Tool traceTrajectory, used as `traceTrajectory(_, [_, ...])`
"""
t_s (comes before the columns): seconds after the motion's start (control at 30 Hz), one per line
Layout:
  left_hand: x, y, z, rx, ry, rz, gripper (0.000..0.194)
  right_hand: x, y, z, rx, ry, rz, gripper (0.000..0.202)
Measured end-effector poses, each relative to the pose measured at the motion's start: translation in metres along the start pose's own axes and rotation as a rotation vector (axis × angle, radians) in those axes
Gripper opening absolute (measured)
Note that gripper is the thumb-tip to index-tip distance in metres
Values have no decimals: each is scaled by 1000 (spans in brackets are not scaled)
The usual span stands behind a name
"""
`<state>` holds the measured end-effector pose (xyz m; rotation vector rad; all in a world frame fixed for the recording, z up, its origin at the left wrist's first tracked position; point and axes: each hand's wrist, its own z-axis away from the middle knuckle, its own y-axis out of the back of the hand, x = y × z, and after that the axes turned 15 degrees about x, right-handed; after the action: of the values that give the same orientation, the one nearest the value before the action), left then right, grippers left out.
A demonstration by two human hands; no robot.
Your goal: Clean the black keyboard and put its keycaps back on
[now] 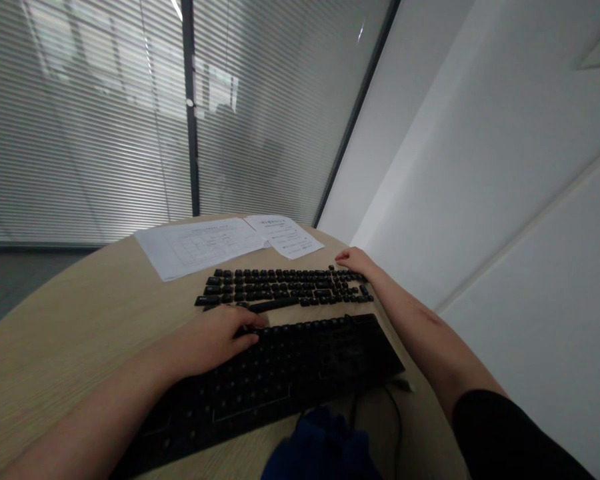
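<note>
L hand (220, 339), fingers parted, prob. steadies black oblong plastic kbd (325, 353); R hand (355, 259), fingers curled, grip unclear, at far-right of small black keycaps (323, 293), prob. rowed for order.

Printed papers (205, 245) on the table (55, 327), far side; slatted blinds (80, 167) beyond — a white wall (480, 167) at right.
</note>
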<state>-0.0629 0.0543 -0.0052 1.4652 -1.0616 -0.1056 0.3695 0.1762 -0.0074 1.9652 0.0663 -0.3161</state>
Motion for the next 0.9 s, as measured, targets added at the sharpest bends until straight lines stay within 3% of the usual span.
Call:
traceTrajectory(0.17, [0,0,1,2,-6,-1,36,-7,-14,-9,-90,-51,19,10])
traceTrajectory(0.3, [0,0,2,-4,-9,-13,36,-10,-21,-10,-147,-81,6,22])
traceTrajectory(0.53, [0,0,0,-15,-45,-13,36,-16,-24,-3,-81,-114,-77,15])
traceTrajectory(0.73, [3,0,-2,-30,-16,-27,37,-38,3,8,68,-108,-227,10])
traceTrajectory(0.8, [3,0,-2,-24,-6,-22,37,-41,19,27,107,-97,-292,15])
traceTrajectory(0.9, [2,-1,-3,-22,-12,-30,38,-34,40,77,128,-100,-384,29])
